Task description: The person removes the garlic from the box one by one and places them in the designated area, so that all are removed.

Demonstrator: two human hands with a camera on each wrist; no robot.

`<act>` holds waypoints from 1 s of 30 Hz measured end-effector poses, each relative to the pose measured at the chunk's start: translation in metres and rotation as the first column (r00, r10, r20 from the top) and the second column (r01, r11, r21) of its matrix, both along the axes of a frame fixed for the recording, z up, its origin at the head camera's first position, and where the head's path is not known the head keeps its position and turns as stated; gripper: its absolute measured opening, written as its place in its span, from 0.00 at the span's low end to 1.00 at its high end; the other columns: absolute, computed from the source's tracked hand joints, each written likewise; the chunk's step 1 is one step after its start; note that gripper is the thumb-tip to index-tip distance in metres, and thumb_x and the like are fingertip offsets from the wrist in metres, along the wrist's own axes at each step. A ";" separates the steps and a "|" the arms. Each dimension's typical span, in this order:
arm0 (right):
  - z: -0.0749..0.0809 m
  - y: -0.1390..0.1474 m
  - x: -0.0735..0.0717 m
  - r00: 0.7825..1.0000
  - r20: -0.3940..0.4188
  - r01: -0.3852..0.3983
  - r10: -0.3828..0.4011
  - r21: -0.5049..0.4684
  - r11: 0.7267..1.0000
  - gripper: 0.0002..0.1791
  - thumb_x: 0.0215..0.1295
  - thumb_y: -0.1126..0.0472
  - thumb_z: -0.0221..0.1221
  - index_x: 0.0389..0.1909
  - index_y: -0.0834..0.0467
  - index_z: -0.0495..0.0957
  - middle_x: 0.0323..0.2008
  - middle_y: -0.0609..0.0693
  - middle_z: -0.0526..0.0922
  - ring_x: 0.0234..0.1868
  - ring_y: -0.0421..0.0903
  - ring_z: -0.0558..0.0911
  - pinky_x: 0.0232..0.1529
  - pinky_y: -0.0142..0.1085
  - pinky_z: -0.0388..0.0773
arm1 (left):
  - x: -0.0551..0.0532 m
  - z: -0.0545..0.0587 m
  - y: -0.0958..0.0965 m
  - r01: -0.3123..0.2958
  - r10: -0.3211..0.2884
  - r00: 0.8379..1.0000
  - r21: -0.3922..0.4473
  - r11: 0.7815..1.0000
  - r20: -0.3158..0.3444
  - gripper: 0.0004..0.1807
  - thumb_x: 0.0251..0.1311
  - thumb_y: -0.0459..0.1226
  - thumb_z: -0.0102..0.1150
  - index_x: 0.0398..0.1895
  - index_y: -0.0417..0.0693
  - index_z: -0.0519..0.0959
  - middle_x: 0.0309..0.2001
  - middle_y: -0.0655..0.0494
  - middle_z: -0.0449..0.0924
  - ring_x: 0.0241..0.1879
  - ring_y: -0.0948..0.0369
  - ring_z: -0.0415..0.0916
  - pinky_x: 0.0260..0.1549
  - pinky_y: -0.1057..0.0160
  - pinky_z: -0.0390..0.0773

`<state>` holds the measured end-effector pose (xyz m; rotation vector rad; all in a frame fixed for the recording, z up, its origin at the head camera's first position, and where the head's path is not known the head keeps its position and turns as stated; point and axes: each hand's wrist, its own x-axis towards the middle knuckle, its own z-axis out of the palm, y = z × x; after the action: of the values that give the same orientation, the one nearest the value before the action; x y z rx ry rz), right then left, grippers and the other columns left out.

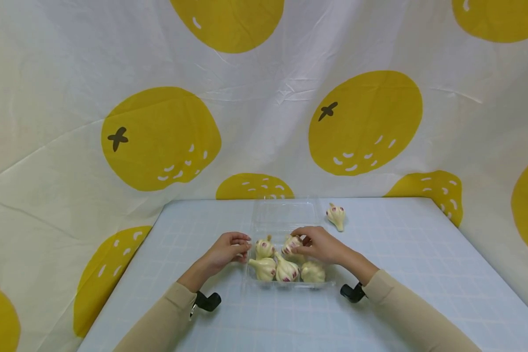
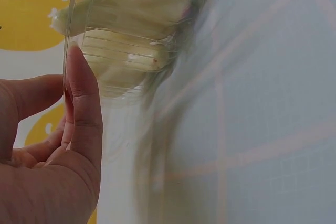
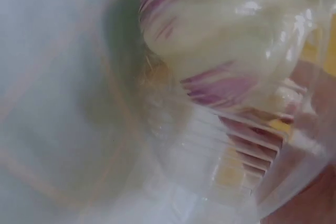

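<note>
A clear plastic clamshell box (image 1: 290, 285) lies open with several garlic bulbs inside, cream with purple patches. My left hand (image 1: 230, 253) pinches the box's left rim between thumb and fingers, as the left wrist view shows close up. Over the back right of the box, my right hand (image 1: 322, 244) grips a garlic bulb (image 1: 292, 244) between thumb and fingers. A garlic bulb (image 3: 226, 40) shows through the box wall in the right wrist view, where the fingers are partly hidden. One more garlic bulb (image 1: 336, 216) lies on the table outside the box.
The transparent lid (image 1: 285, 212) is folded back flat behind the box. A pale blue checked cloth covers the table (image 1: 202, 215). Behind it hangs a white curtain (image 1: 264, 122) with yellow fruit prints.
</note>
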<state>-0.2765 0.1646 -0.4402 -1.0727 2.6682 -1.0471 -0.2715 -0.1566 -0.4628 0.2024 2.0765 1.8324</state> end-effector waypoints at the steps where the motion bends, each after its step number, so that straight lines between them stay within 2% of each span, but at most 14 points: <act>1: 0.001 0.001 0.000 1.000 -0.002 0.017 -0.017 -0.006 1.000 0.25 0.69 0.56 0.67 0.60 0.67 0.78 0.51 0.59 0.84 0.41 0.46 0.86 0.41 0.34 0.83 | 0.000 0.000 0.000 0.000 0.000 1.000 -0.001 1.000 0.000 0.19 0.71 0.30 0.58 0.60 0.25 0.71 0.40 0.46 0.78 0.31 0.60 0.77 0.32 0.64 0.85; 8: 0.008 0.012 0.003 0.988 0.004 0.153 -0.153 -0.095 0.984 0.28 0.68 0.53 0.68 0.61 0.68 0.77 0.51 0.59 0.83 0.45 0.49 0.85 0.48 0.43 0.84 | 0.001 0.000 0.000 -0.003 0.003 1.000 0.001 1.000 0.009 0.20 0.71 0.29 0.58 0.60 0.25 0.71 0.40 0.46 0.78 0.30 0.59 0.76 0.31 0.64 0.84; 11: 0.012 0.017 0.004 0.981 0.016 0.195 -0.195 -0.130 0.972 0.28 0.67 0.54 0.68 0.61 0.67 0.77 0.51 0.58 0.83 0.46 0.49 0.85 0.49 0.44 0.84 | 0.000 -0.001 -0.001 -0.002 0.002 1.000 0.006 1.000 0.005 0.20 0.71 0.29 0.58 0.60 0.24 0.71 0.39 0.46 0.78 0.30 0.59 0.76 0.31 0.64 0.84; 22: 0.022 0.043 0.003 0.956 -0.024 0.283 -0.294 -0.208 0.936 0.25 0.66 0.61 0.69 0.60 0.66 0.77 0.50 0.60 0.83 0.45 0.52 0.86 0.48 0.43 0.85 | -0.001 0.000 0.001 0.007 -0.007 1.000 0.012 1.000 0.005 0.20 0.72 0.30 0.58 0.60 0.24 0.70 0.39 0.47 0.77 0.30 0.60 0.77 0.31 0.64 0.84; 30: 0.021 0.067 0.001 0.935 -0.053 0.335 -0.351 -0.194 0.922 0.26 0.65 0.61 0.70 0.60 0.69 0.76 0.50 0.62 0.82 0.44 0.54 0.86 0.44 0.41 0.86 | -0.001 -0.002 -0.001 0.011 -0.011 1.000 0.007 1.000 0.005 0.20 0.72 0.30 0.58 0.61 0.24 0.70 0.41 0.46 0.78 0.31 0.59 0.77 0.32 0.64 0.85</act>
<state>-0.2751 0.2316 -0.4193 -0.6976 2.9517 -1.3544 -0.2728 -0.1573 -0.4648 0.2102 2.0616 1.8319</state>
